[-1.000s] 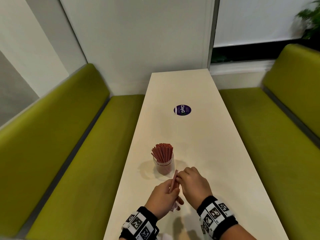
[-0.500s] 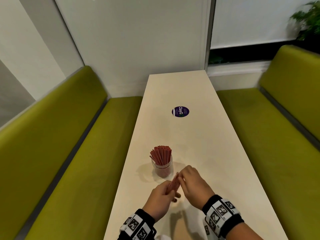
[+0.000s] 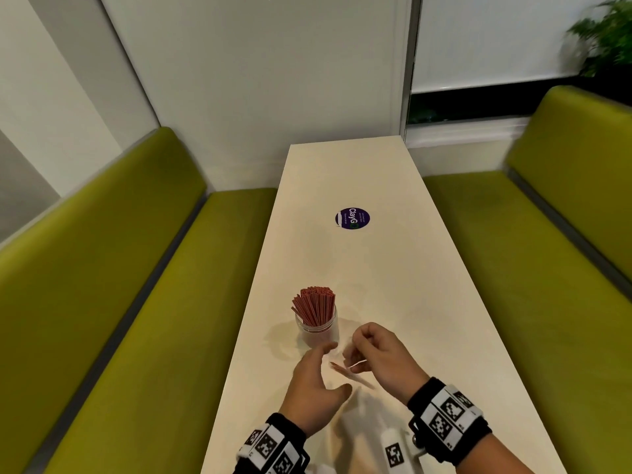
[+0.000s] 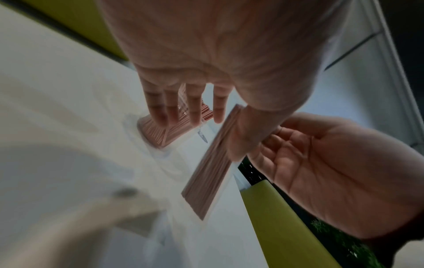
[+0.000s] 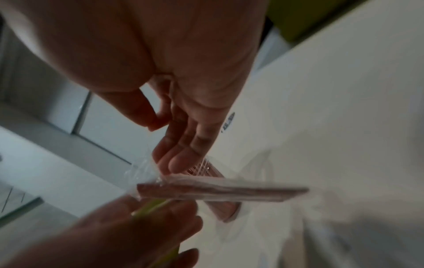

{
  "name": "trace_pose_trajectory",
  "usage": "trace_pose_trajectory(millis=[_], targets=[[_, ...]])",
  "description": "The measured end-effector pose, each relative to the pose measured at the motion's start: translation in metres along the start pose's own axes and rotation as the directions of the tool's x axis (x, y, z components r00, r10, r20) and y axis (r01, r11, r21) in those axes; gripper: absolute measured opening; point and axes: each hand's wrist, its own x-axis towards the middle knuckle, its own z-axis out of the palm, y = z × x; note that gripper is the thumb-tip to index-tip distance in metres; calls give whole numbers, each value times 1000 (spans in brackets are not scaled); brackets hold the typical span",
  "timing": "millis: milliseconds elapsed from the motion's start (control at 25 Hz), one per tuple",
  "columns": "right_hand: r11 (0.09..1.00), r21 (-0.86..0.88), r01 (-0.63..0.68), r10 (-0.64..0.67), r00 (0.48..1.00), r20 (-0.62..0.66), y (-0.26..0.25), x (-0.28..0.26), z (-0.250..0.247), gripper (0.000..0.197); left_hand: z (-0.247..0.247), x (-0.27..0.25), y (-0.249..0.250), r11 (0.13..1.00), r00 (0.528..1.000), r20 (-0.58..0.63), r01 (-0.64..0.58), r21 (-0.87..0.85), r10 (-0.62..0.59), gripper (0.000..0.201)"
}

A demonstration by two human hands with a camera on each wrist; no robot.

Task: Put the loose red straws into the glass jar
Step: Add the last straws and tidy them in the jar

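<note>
- Clear glass jar (image 3: 316, 331): smooth, glossy.
- Ridged red straws (image 4: 210, 168): matt, seemingly sleeved in thin clear plastic film.
- Long cream table (image 3: 393, 268): smooth, faint sheen.
- Olive-green upholstered benches (image 3: 136, 285): matt.

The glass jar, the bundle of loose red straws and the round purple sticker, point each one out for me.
glass jar (image 3: 316, 333): head view, on its clear front wall below the straws.
bundle of loose red straws (image 4: 210, 174): left wrist view, mid-length on the flat bundle.
round purple sticker (image 3: 352, 218): head view, on its centre.
</note>
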Motion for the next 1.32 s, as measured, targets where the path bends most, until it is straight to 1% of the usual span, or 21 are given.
trace_pose_trajectory(millis=[40,80,160,200,280,360,440,480,560,640,680,720,760,840,880,960,1040,1120,1160,1240,1320], targets=[[996,-80,37,-39,999,-18,0,0,0,18,0,-1,4,999,999,-42,-36,-18,35,59],[987,-146,75,-79,997,-23,0,-1,0,18,1,-1,9,996,995,-71,-77,-39,74,50],[966,-218,142,-146,989,-5,-3,-5,2,19,2,-1,19,987,985,-106,-142,-74,134,22],[959,-234,158,-163,987,-5,-5,-6,4,18,3,-2,24,983,980,-118,-168,-77,158,15],[968,-203,148,-153,988,-12,-12,-11,4,17,2,-3,32,980,972,-155,-190,-67,178,18],[980,-150,131,-135,991,-20,-18,-15,3,17,3,-2,30,982,968,-190,-179,-66,164,24],[964,-216,155,-169,985,-45,-16,-15,-3,18,3,0,27,987,971,-208,-138,-86,117,21],[949,-265,173,-195,979,-60,-14,-14,-6,18,2,1,25,986,973,-217,-108,-125,80,20],[905,-383,184,-236,967,-95,-6,-10,-13,12,1,3,25,941,974,-224,-54,-334,-24,18],[881,-461,107,-189,973,-135,-1,-5,-20,8,-1,4,29,818,967,-229,-38,-574,-116,16],[906,-422,47,-126,979,-161,-1,-4,-23,8,-3,5,30,757,963,-233,-50,-652,-137,14],[954,-298,-7,-49,982,-182,0,-3,-25,10,-5,6,31,699,960,-232,-60,-712,-154,13],[990,-127,-56,30,981,-194,0,-1,-28,13,-8,6,31,645,960,-221,-62,-762,-169,13],[978,186,-96,132,972,-193,-8,-2,-30,17,-11,7,31,555,962,-186,-46,-830,-198,15],[956,276,-98,156,968,-195,-13,-3,-29,15,-12,7,31,517,963,-163,-28,-855,-216,17],[937,337,-95,171,964,-204,-20,-5,-29,9,-12,7,31,417,961,-91,28,-908,-262,19],[957,286,-55,124,965,-229,-25,-6,-28,7,-11,8,30,245,950,34,115,-963,-311,14],[986,168,9,35,967,-254,-30,-8,-27,8,-11,7,26,55,929,166,194,-979,-332,16],[994,102,40,-13,968,-252,-33,-9,-25,8,-12,5,24,-18,920,210,216,-976,-330,17],[996,-21,88,-90,966,-242,-36,-9,-21,9,-11,4,22,-113,908,257,232,-966,-331,23],[982,-140,128,-158,959,-233,-38,-7,-15,9,-8,7,19,-175,893,295,248,-953,-341,34]])
